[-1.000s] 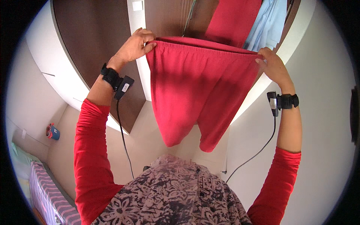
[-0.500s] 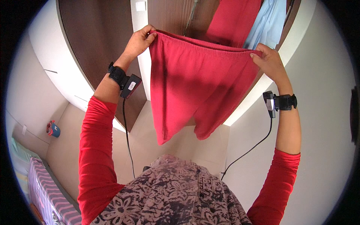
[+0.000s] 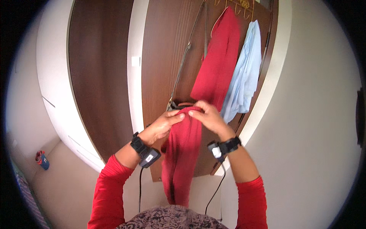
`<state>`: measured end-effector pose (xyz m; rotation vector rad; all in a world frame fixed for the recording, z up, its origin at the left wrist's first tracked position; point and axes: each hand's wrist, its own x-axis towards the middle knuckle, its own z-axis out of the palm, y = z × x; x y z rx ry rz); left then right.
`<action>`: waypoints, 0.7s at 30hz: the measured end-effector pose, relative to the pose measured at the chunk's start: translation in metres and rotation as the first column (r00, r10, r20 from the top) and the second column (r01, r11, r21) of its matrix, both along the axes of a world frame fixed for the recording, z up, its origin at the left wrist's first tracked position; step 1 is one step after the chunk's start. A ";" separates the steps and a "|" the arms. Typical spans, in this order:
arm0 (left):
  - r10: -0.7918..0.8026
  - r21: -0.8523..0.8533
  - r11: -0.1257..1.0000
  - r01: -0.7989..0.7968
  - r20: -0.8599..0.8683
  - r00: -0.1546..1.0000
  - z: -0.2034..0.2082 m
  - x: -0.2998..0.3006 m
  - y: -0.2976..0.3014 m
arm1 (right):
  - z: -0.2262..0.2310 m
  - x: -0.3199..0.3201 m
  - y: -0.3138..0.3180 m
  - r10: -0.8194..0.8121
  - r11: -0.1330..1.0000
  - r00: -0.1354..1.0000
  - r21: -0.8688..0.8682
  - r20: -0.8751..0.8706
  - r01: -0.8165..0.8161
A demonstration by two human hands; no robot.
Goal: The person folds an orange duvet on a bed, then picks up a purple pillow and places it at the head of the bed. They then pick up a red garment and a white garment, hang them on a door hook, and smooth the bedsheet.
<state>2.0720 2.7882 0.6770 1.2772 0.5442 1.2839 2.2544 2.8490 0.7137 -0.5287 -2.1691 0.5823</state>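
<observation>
A pair of red shorts (image 3: 182,152) with an elastic waistband hangs gathered lengthwise from both my hands. My left hand (image 3: 164,124) grips the waistband on its left side, thumb on top. Close beside it, my right hand (image 3: 209,116) pinches the same waistband from the right, its fingertips slightly blurred. The legs of the shorts dangle down toward my body. Just beyond my hands, another red garment (image 3: 217,61) hangs on the brown door (image 3: 160,65).
Metal hooks (image 3: 244,9) at the door's top hold the red garment, a light blue garment (image 3: 244,72) and a bag strap (image 3: 183,61). A white wall (image 3: 305,133) stands at the right. A small blue container (image 3: 44,163) sits on the floor at far left. Cables run from both wrist straps.
My hands have come together from wide apart, bunching the spread shorts into a narrow bundle. The view has tilted up, showing more of the door and hooks.
</observation>
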 end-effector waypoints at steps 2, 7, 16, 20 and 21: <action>-0.097 0.046 0.995 0.091 0.140 0.985 0.004 -0.005 0.001 | -0.018 -0.002 -0.006 0.090 0.968 0.969 -0.210 -0.232 -0.140; -0.111 0.150 0.986 0.070 0.287 0.951 0.016 0.003 0.000 | -0.060 -0.022 -0.029 0.292 0.879 0.830 -0.209 -0.476 -0.429; -0.107 0.416 0.909 0.034 0.155 0.982 0.043 0.007 -0.016 | -0.034 -0.037 -0.060 -0.106 0.991 0.951 -0.114 -0.291 0.075; 0.047 0.548 0.834 -0.063 0.042 0.998 0.002 -0.023 -0.004 | -0.017 0.001 -0.024 -0.140 0.981 0.924 0.078 -0.356 0.179; 0.186 0.532 0.830 -0.165 0.015 0.982 -0.013 -0.037 0.002 | -0.008 0.013 -0.009 -0.147 0.968 0.919 0.136 -0.366 0.209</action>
